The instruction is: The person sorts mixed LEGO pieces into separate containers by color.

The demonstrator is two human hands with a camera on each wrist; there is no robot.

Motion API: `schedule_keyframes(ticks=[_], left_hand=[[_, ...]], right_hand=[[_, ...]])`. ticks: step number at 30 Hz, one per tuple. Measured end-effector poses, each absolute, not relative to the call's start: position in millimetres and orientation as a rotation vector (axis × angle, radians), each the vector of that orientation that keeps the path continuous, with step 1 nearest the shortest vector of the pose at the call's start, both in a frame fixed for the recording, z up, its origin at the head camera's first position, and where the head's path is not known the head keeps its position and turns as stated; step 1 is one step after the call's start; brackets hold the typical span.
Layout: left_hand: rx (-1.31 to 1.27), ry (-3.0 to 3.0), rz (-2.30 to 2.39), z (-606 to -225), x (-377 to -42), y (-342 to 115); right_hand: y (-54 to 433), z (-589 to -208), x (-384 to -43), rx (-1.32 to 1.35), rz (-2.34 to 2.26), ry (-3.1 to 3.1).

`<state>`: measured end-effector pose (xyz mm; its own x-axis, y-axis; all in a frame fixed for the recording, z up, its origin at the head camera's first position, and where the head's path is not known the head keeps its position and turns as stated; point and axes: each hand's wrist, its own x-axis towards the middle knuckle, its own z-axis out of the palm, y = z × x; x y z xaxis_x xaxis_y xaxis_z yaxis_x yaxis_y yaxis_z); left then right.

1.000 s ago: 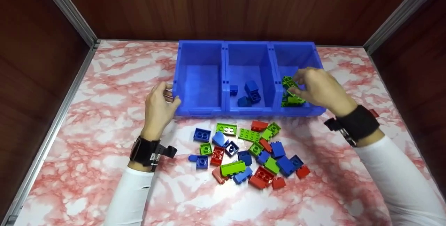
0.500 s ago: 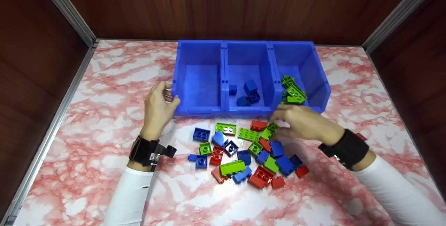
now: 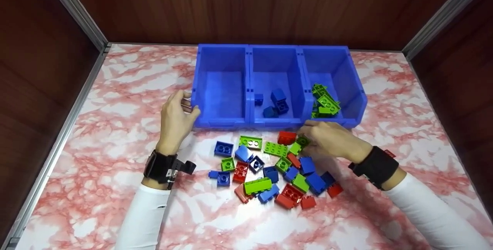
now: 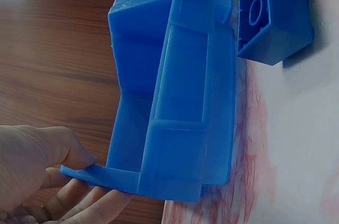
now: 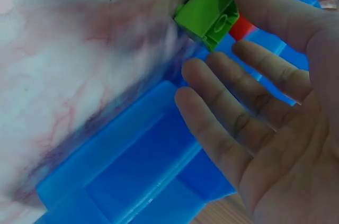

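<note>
In the head view my left hand [image 3: 174,123] grips the left side wall of a blue three-compartment storage bin [image 3: 220,124]. The left wrist view shows the thumb inside the wall and the fingers outside. Just in front of the bin's right compartment, my right hand [image 3: 334,139] reaches to a green toy brick [image 3: 303,141] at the pile's edge. Seen from the right wrist, its fingers are extended around that green brick [image 5: 204,16], with the thumb tip overlapping the bricks and the other fingertips just beside them.
Several red, blue and green bricks [image 3: 257,185] lie loose before the bin. Blue bricks [image 3: 278,96] sit in the middle compartment, green bricks [image 3: 327,104] in the right one. Dark wooden panels [image 3: 254,7] stand behind and at both sides of the marbled table [image 3: 127,80].
My right hand has left the right compartment, where green bricks lie, and moved down and left to the green brick at the pile's edge. The left hand has stayed on the bin wall.
</note>
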<state>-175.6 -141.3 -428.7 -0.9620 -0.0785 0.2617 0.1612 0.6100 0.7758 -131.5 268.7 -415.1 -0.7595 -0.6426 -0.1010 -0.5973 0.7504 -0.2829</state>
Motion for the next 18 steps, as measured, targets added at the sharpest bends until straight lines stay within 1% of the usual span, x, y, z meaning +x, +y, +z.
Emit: schedule_keyframes(ticks=[18], left_hand=[[-0.068, -2.564, -1.258, -428.4, -175.6, -141.5]], right_hand=[[271.9, -418.7, -126.7, -0.978, -0.334, 2.832]])
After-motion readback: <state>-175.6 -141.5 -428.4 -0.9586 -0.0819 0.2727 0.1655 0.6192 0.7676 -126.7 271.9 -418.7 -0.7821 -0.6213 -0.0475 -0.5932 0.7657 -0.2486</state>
